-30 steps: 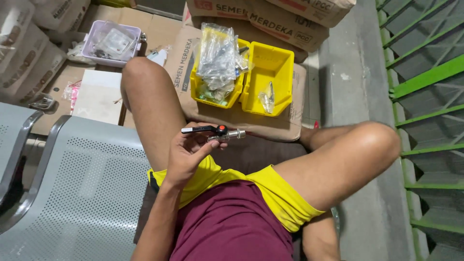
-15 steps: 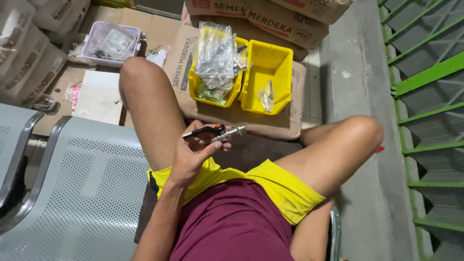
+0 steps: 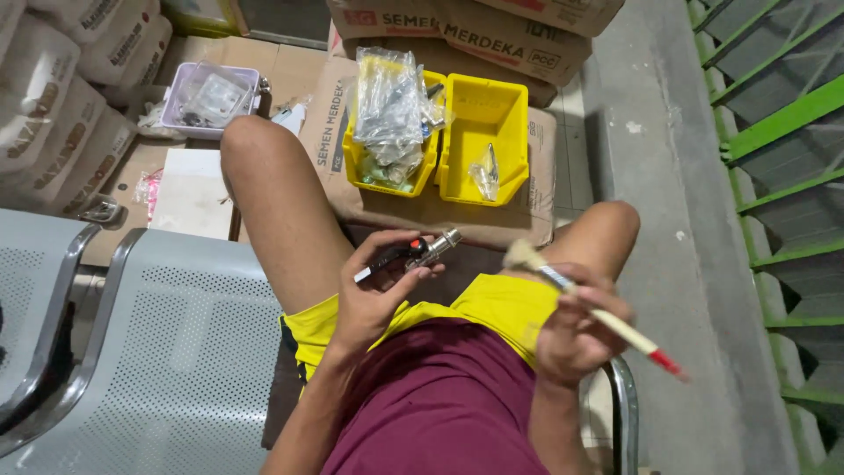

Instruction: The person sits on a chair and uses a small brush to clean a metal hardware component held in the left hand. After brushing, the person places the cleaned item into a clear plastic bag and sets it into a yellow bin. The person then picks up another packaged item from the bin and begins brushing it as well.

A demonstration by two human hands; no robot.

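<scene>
A seated person holds a small black tool [image 3: 406, 258] with a metal tip and red button in the left hand [image 3: 374, 295], fingers curled around its body, palm up above the left thigh. The right hand [image 3: 576, 330] is closed on a paintbrush [image 3: 591, 308], pinching the pale wooden handle near its middle; the bristles point to 10 o'clock, toward the tool, and the red-tipped end trails to 4 o'clock. Both items look light and rigid, the tool perhaps slick on its metal end, so the black body is the surer place to grip; the brush is best held along the handle, its bristles being soft. At 12 o'clock, two yellow bins [image 3: 483, 132] sit on cement sacks [image 3: 527, 198], one heaped with clear plastic bags [image 3: 391, 105]. A perforated grey metal bench [image 3: 176, 352] lies at 8 o'clock, with a pale lilac tray [image 3: 244, 81] beyond the knee.
</scene>
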